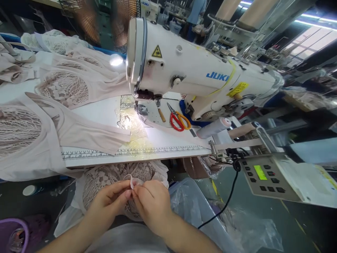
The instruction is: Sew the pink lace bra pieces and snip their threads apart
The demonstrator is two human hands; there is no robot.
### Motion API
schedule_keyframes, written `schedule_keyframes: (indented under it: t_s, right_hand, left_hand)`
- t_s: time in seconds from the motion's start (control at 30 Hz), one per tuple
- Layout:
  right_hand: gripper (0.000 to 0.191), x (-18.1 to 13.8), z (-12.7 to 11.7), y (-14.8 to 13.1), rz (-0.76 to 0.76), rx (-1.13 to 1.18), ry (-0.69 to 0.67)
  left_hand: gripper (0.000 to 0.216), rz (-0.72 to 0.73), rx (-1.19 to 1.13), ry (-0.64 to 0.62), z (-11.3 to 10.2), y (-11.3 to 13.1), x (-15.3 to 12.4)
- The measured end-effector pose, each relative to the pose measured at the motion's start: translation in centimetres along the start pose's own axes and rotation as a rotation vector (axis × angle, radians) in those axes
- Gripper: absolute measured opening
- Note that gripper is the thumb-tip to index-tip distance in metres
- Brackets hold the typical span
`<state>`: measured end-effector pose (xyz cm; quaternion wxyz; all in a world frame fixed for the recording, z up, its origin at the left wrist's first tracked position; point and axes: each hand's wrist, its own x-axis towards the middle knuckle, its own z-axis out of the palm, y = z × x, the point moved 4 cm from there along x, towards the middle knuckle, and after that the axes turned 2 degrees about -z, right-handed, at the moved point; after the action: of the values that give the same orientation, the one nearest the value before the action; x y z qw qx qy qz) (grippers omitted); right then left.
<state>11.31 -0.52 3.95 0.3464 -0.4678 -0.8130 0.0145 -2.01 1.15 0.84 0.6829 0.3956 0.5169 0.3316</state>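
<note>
My left hand (107, 203) and my right hand (152, 202) meet below the table edge, both pinching a small pale fabric piece (134, 181) between fingertips. Under the hands a beige lace garment (110, 175) lies in my lap. Above stands a white JUKI sewing machine (189, 70), its needle area (139, 105) lit by a lamp. Beige lace garments (65, 88) lie strung across the white table to the left of the machine.
Red and orange scissors (179, 121) lie on the machine bed, near a thread spool (214, 127). A ruler strip (131, 153) runs along the table's front edge. A control panel (263, 175) hangs at right. Clear plastic bags (195, 207) sit below. A fan (105, 21) stands behind.
</note>
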Motion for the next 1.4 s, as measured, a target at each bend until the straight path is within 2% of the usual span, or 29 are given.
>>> schedule_keyframes:
  t_s: [0.13,0.23,0.47,0.67,0.73,0.87,0.93,1.0,1.17,1.3,1.4]
  right_hand:
    - [0.034,-0.2,1.0,-0.7,0.045,0.032,-0.042]
    - [0.034,-0.2,1.2,-0.7,0.088,0.087,-0.056]
    - [0.023,0.3,0.5,-0.2,0.211,0.303,-0.140]
    - [0.019,2.1,-0.1,0.8,0.299,0.447,-0.206]
    - [0.014,2.8,0.5,1.5,0.365,0.530,-0.264]
    - [0.006,2.8,2.6,2.7,0.626,0.829,-0.425]
    - [0.009,2.3,3.4,2.9,0.718,0.978,-0.459]
    - [0.017,1.7,4.0,3.0,0.775,1.095,-0.471]
    - [0.033,0.7,4.6,2.7,0.888,1.336,-0.447]
    - [0.035,0.8,4.2,2.8,0.932,1.335,-0.420]
    - [0.030,1.6,3.4,3.3,0.858,1.184,-0.462]
  left_hand:
    - [0.033,-0.099,-0.191,0.072,-0.7,-2.0,0.2]
    - [0.036,-0.117,-0.248,0.050,-0.8,-2.7,0.3]
    - [0.034,-0.087,-0.321,-0.005,-0.4,-2.4,0.3]
    - [0.029,-0.042,-0.254,0.067,-0.7,-1.9,0.4]
    - [0.025,-0.018,-0.231,0.071,-0.7,-1.6,0.5]
    - [0.021,-0.010,-0.139,-0.009,-0.3,-1.8,0.6]
    - [0.021,-0.027,-0.121,-0.077,0.2,-2.3,0.6]
    - [0.022,0.005,-0.129,-0.086,0.5,-2.5,0.6]
    - [0.019,0.164,-0.078,0.068,0.3,-2.2,0.8]
    - [0.009,0.225,-0.012,0.126,-0.1,-2.2,1.0]
    - [0.008,0.206,-0.049,0.098,-0.3,-2.1,1.2]
